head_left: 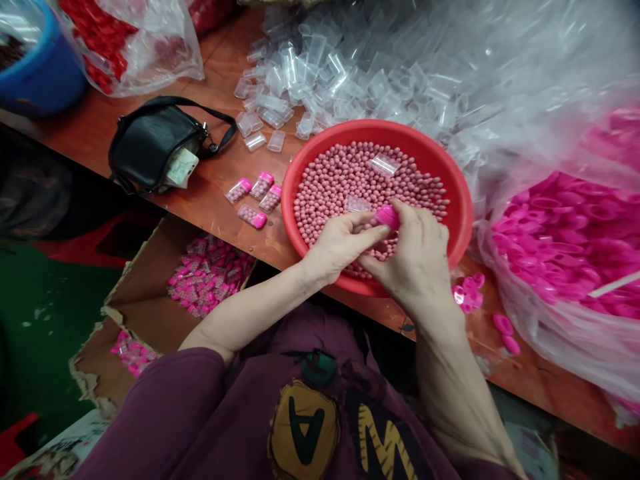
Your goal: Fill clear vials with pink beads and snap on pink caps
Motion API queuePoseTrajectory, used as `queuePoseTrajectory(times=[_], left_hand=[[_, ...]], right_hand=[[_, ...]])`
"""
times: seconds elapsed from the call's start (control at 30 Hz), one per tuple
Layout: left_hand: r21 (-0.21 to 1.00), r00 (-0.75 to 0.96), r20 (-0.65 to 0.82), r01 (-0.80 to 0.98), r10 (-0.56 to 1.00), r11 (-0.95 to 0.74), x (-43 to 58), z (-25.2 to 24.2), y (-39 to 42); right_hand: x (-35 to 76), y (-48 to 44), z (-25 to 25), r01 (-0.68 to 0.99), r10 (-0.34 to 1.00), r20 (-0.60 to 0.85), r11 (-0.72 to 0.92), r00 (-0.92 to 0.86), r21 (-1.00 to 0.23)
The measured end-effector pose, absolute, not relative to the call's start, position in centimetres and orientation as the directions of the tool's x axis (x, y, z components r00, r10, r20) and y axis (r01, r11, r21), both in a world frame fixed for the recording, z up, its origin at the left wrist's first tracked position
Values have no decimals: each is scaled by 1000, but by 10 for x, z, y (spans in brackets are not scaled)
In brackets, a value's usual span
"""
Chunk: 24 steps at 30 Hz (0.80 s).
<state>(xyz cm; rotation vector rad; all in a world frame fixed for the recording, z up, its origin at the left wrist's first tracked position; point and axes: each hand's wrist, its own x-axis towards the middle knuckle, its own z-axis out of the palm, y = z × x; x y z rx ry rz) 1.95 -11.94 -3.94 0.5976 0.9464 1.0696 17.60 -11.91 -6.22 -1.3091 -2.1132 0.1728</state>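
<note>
Head view: on the brown wooden table, above the round red plastic basin of small pink beads, the left hand and right hand meet, both pinching one small pink plastic cap.

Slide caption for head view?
Left hand and right hand hold a pink cap over a red basin of pink beads.
</note>
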Motion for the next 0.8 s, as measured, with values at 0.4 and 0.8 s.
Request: queuePoseTrajectory(times=[0.4, 0.8], left_hand=[[839, 137, -288, -440, 948, 319, 25, -43, -125], [980, -451, 183, 158, 873, -124, -80, -48, -94]], right_hand=[[171, -113, -74, 778, 793, 546, 515, -271, -361], [195, -101, -91, 536, 804, 534, 581, -262, -613]])
